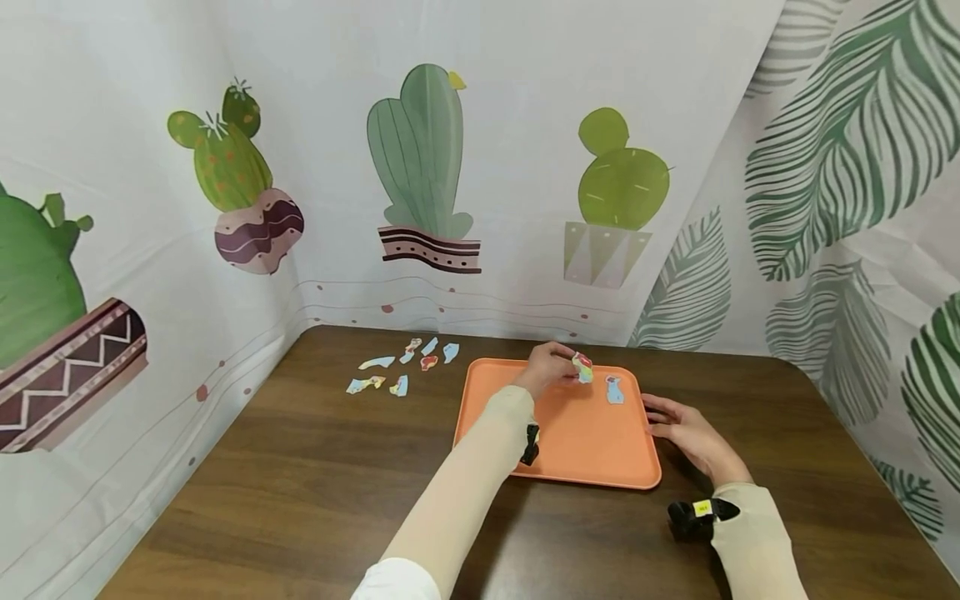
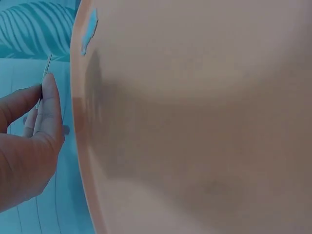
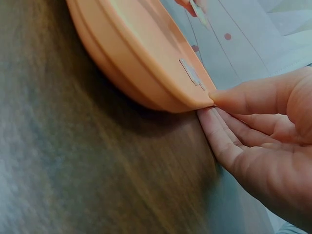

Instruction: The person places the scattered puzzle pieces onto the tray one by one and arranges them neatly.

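Observation:
My left hand (image 1: 547, 369) pinches a small colourful puzzle piece (image 1: 582, 368) with red, green and blue on it, above the far part of the orange tray (image 1: 585, 442). Seen from the left wrist, that piece (image 2: 48, 64) is edge-on between thumb and fingers. A light blue puzzle piece (image 1: 615, 392) lies in the tray's far right corner. At the tray's right edge, my right hand (image 1: 693, 437) grips the rim; the right wrist view has the thumb (image 3: 243, 99) on the rim and the fingers below it.
Several loose puzzle pieces (image 1: 401, 386) lie left of the tray on the brown wooden table (image 1: 300, 467). Behind the table hangs a white cloth (image 1: 517, 167) printed with cacti and leaves. Each wrist carries a black camera (image 1: 693, 518).

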`<state>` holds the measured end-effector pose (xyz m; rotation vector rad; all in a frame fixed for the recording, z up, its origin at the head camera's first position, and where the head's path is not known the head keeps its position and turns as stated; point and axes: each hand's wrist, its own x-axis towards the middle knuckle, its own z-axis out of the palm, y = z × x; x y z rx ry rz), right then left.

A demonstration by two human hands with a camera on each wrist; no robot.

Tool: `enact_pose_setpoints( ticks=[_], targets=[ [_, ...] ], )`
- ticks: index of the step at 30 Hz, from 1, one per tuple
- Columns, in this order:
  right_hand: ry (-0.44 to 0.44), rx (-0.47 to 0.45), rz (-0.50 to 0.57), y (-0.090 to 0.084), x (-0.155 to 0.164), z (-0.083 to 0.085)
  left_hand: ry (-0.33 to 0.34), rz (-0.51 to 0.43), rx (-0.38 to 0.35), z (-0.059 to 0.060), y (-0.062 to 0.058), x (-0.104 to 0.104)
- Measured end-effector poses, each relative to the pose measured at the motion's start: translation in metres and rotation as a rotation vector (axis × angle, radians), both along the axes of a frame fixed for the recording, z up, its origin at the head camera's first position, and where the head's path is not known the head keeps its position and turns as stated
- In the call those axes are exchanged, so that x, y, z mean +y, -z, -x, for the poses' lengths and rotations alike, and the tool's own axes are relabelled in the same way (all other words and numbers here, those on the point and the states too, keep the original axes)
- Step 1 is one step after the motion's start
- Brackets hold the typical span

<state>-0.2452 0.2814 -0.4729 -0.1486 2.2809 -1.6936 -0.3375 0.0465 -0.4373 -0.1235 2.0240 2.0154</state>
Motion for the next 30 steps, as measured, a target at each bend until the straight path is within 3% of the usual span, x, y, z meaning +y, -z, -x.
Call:
enact_pose_setpoints(
  ticks=[11,30],
  targets=[
    [-0.002,0.01,0.004,0.002,0.0,0.002,-0.077,0.078,-0.024,-0.006,0.008,0.019],
    [0.016,-0.007,0.005,0.001,0.0,-0.001,-0.088,0.154,-0.047,-0.01,0.014,0.026]
  ],
)
